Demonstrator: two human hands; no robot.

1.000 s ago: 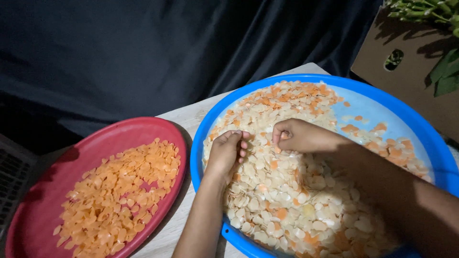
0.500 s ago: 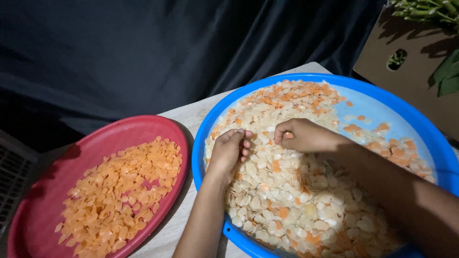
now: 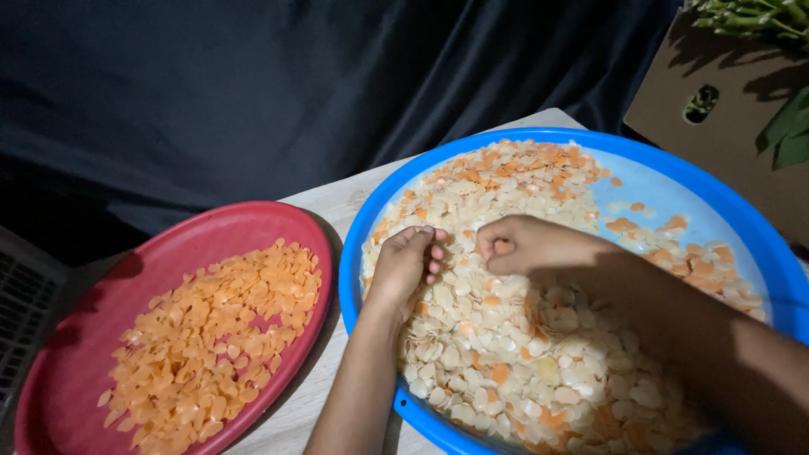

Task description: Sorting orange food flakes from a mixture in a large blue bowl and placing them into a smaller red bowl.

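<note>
Pale cream and orange flat petal-shaped chips [image 3: 514, 354], thin and dry-looking like small flakes, are lying heaped in a wide round blue plastic basin [image 3: 725, 202] that is sitting on the light wood-grain tabletop [image 3: 333, 202]. Most chips in the basin are whitish, with orange ones scattered through them and gathered more thickly along the far rim, while a patch of bare smooth blue is showing at the right. The left hand [image 3: 403, 268] is resting on the heap with its fingers curled loosely downward onto the chips, and whether it is pinching any chip cannot be told. The right hand [image 3: 527, 246] is hovering just beside it, fingers closed inward around a single orange chip [image 3: 502, 247] that is peeking out at the thumb. Compared with half a second ago, both hands are staying in nearly the same spot over the middle of the heap, close together but apart. Left of the basin, a round red plastic tray [image 3: 59, 379] is holding only orange chips [image 3: 211, 337], spread in a loose layer. Dark draped cloth [image 3: 253, 93] is hanging behind, and a brown cardboard box [image 3: 733, 118] with green stems [image 3: 758, 17] is standing at the far right.
</note>
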